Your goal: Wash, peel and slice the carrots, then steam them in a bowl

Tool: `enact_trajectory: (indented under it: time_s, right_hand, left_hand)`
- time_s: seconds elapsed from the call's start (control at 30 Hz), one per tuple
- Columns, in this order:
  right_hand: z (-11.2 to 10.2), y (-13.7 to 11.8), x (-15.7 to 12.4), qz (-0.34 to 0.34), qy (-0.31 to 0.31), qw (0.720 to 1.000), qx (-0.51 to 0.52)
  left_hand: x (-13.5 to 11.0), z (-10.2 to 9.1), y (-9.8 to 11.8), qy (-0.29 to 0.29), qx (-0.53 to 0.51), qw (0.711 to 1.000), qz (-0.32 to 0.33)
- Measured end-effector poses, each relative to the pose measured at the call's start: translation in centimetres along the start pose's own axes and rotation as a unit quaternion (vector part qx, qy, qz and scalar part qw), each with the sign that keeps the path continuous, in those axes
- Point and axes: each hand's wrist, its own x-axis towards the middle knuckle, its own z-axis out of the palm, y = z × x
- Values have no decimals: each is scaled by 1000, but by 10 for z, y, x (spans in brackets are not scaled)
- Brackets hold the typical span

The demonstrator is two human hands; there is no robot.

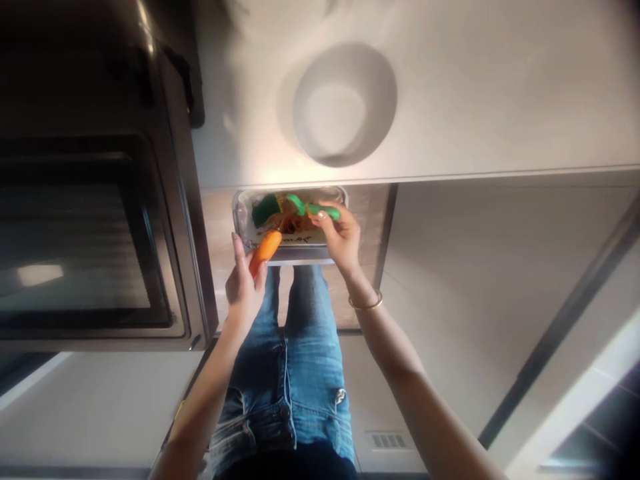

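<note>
My left hand [245,280] is closed round the thick end of an orange carrot [267,250], whose tip points up and to the right. In my right hand [341,233] is a green-handled peeler [324,211], its head close to the carrot but not clearly touching it. Both are held over an open bin [240,230] with a clear liner. Orange peelings [299,223] and a green and yellow wrapper [267,210] lie inside it. The peeler's blade is too blurred to make out.
A white round bowl [345,103] stands on the pale counter [490,93] beyond the bin. A dark oven [100,233] with a glass door fills the left side. White cabinet fronts [460,267] are on the right. My jeans [300,347] are just below the bin.
</note>
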Motion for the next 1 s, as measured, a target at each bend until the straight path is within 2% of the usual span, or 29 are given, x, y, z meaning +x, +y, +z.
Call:
enact_trajectory:
  time_s: [0.07,0.17,0.23,0.33,0.43,0.53,0.7,0.87,0.93,1.0]
  right_hand:
    - [-2,1,1,-22,-25,999,-12]
    - [-6,4,1,-62,-115,989,-70]
    - [-9,8,-1,-75,-137,983,-95]
    - [-11,11,-3,-68,-112,986,-100]
    - [-12,13,-4,-18,-63,995,-70]
    - [-8,13,-5,62,-13,998,31]
    - [5,13,-7,142,28,973,180]
    - [6,8,-11,154,88,962,209]
    - [4,2,-12,141,122,965,187]
    - [4,-6,-12,133,118,969,172]
  left_hand:
    - [1,1,0,-8,-29,1000,-4]
    - [2,4,-1,-6,-58,998,-5]
    - [2,5,-2,-5,-64,998,1]
    - [3,6,-4,-8,-66,998,4]
    - [4,6,-5,-8,-71,997,-6]
    - [6,8,-4,-6,-89,996,-10]
    - [11,15,3,-3,-136,991,-2]
    - [17,20,8,-6,-143,990,-17]
    - [19,19,11,-26,-124,991,-33]
    - [20,16,14,-52,-95,993,-47]
